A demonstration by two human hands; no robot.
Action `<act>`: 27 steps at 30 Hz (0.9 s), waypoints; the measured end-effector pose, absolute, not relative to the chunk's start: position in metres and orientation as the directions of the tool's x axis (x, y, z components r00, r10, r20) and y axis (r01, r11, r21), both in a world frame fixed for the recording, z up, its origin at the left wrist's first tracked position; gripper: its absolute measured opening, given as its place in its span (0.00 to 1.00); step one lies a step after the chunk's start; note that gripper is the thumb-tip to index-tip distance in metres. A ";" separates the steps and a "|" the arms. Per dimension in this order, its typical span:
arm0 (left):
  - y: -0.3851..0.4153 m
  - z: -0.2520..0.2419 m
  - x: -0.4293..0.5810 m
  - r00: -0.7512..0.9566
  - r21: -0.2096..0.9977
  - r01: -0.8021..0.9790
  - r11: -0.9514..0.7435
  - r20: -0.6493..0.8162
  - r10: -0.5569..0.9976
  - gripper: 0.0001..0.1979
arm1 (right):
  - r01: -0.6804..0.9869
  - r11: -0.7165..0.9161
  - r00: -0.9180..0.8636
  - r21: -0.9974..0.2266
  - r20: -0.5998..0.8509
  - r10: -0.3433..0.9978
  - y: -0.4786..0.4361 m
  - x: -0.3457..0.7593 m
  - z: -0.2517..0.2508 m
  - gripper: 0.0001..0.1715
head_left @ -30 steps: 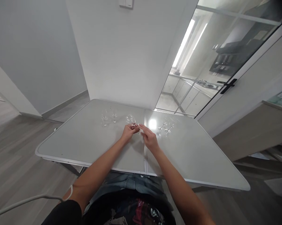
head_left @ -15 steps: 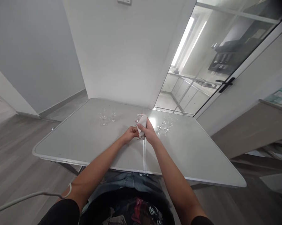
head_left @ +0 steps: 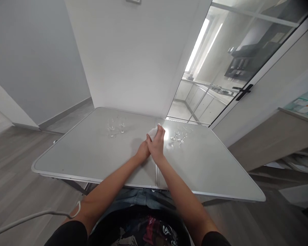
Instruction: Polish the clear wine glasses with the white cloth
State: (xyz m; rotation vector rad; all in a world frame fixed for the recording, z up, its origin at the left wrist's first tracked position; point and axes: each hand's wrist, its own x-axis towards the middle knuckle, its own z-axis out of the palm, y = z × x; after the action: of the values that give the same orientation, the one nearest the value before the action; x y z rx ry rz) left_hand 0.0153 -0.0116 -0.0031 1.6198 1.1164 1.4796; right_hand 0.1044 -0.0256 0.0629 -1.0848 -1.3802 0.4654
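Over the middle seam of the table, my right hand (head_left: 157, 145) is closed around a white cloth (head_left: 152, 133), which shows above the thumb and between the fingers. My left hand (head_left: 143, 151) is pressed up beside and partly behind it, fingers curled. The stemmed glass seen between the hands half a second ago is now covered by the hands and cloth. On the left half of the table stand two clear glasses, one (head_left: 111, 127) left of the other (head_left: 122, 126). To the right of my hands are clear stemmed glasses (head_left: 181, 140), their bowls faint against the table.
The light grey folding table (head_left: 92, 157) has a metal rim and a centre seam. A white wall (head_left: 133, 61) rises behind it. At the right are a glass-paned door with a black handle (head_left: 243, 91) and a wooden shelf unit (head_left: 261, 140). A pale cable (head_left: 36, 215) runs by my left arm.
My right hand has turned and moved over the glass with the cloth, hiding the glass. My left hand has come closer beneath it. The view has shifted slightly; the standing glasses stay put.
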 end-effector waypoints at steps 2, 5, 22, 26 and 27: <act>-0.011 -0.004 0.012 0.094 0.831 0.313 -0.460 0.454 0.886 0.06 | 0.318 0.474 0.167 -0.821 0.541 0.825 -0.021 0.108 0.067 0.33; -0.011 -0.001 0.006 0.147 0.786 0.392 -0.478 0.460 0.876 0.09 | 0.125 0.351 0.135 -0.928 0.366 0.921 -0.006 0.121 0.075 0.29; -0.007 0.005 -0.003 -0.077 0.892 -0.154 -0.425 0.418 0.905 0.02 | 0.193 0.375 -0.283 -0.907 0.314 0.906 0.005 0.113 0.039 0.22; -0.004 0.006 -0.006 -0.099 0.906 -0.219 -0.363 0.350 0.932 0.09 | 0.432 0.495 -0.367 -0.753 0.355 0.860 0.003 0.127 0.049 0.19; -0.003 0.005 -0.004 -0.102 0.907 -0.265 -0.327 0.311 0.945 0.10 | 0.488 0.518 -0.388 -0.702 0.358 0.850 0.002 0.129 0.052 0.23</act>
State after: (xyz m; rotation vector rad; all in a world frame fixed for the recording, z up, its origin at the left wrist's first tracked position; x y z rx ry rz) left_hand -0.0042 -0.0026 0.0055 1.1925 0.8623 1.6093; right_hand 0.1292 0.0018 0.0516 -1.0862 -2.0479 0.6500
